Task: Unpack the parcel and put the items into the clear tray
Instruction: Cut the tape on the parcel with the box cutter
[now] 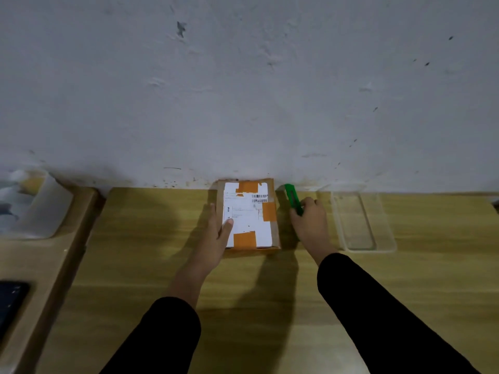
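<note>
A brown cardboard parcel [249, 215] with a white shipping label and orange tape patches lies flat on the wooden table [151, 238], against the wall. My left hand [216, 233] grips its left side, thumb resting on the label. Just right of the parcel, my right hand [310, 220] is closed around a green box cutter [293, 198], whose tip points toward the wall. The clear tray [363, 221] sits further right on the table, with nothing inside it.
A white wall runs along the table's far edge. A second surface stands to the left, holding a translucent container [32, 203] with items inside and a dark phone-like object [10, 300] near the front left.
</note>
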The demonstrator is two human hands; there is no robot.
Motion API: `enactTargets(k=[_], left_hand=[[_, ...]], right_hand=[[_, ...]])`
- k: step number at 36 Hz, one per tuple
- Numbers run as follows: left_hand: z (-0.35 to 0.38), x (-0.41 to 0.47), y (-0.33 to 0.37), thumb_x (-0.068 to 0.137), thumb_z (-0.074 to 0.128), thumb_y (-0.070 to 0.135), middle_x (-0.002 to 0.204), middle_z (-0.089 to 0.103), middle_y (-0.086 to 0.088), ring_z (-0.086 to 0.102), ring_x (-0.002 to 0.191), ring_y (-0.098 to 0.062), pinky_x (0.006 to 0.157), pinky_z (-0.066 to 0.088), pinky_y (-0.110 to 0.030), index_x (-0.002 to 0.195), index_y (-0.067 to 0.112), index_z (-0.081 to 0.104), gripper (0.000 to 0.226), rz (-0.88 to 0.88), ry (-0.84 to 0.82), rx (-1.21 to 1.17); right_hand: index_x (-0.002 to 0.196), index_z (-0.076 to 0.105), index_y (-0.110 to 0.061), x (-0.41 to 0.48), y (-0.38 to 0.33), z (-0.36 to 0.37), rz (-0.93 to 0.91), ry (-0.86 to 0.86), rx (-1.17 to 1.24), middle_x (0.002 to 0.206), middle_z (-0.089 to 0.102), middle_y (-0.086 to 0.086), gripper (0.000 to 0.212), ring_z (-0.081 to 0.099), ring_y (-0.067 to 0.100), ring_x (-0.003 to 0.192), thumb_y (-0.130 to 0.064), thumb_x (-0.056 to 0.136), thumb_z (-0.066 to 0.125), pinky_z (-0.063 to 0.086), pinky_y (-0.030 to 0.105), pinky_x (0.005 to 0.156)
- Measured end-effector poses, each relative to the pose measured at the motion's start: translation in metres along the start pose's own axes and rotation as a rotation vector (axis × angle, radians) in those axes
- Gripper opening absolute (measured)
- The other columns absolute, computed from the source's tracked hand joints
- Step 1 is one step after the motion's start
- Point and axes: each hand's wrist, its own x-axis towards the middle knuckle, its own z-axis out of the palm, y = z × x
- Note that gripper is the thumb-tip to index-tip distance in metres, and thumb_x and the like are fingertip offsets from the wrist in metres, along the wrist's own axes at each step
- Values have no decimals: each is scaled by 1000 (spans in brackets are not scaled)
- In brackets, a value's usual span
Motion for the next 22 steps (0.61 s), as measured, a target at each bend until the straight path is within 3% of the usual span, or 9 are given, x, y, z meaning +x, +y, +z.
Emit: enactTargets(k=[4,9,12,15,18,20,22], left_hand=[[0,0,2,98,37,33,143,42,-3,52,102,-7,55,51,-10,148,22,6,60,0,0,18],[-1,1,1,98,36,34,141,44,-1,55,103,-6,76,54,-22,148,24,5,60,-16,-29,-32],[-1,1,0,98,35,34,134,44,5,55,101,-5,75,54,-20,148,24,3,61,-24,-35,-39],[-1,3,-2,97,36,34,139,45,-2,56,108,-11,78,56,-26,148,25,7,59,-28,-47,-67],[-3,5,-4,97,39,34,141,44,-2,57,109,-11,78,57,-27,148,26,8,60,-34,-57,-112],[-5,7,-4,96,41,34,144,41,1,57,111,-12,84,56,-33,148,29,6,63,-43,-72,-144],[-7,10,-2,97,41,31,142,37,7,57,109,-13,77,56,-27,148,32,0,65,-53,-75,-169]], right_hand=[[104,60,-4,-3,-18,-12,-57,-27,177,101,59,11,26,57,21,86,-22,85,63,43,24,64],[97,60,-4,-9,-44,-5,-102,-129,152,91,58,6,26,56,16,78,-24,82,67,35,13,50],[92,53,-8,-15,-49,6,-79,-144,159,92,56,6,26,55,18,81,-21,79,71,43,21,58],[91,45,-14,-18,-50,11,-50,-138,168,99,55,7,34,55,19,85,-24,77,74,49,27,66],[106,51,-11,-17,-47,10,-35,-91,195,105,54,7,43,54,18,92,-36,78,71,51,29,69],[121,51,-11,-14,-44,7,-21,-83,255,115,54,11,44,52,18,94,-37,87,60,49,28,71],[132,45,-14,-11,-42,7,22,-159,355,127,51,13,41,54,21,101,-33,95,46,46,29,75]])
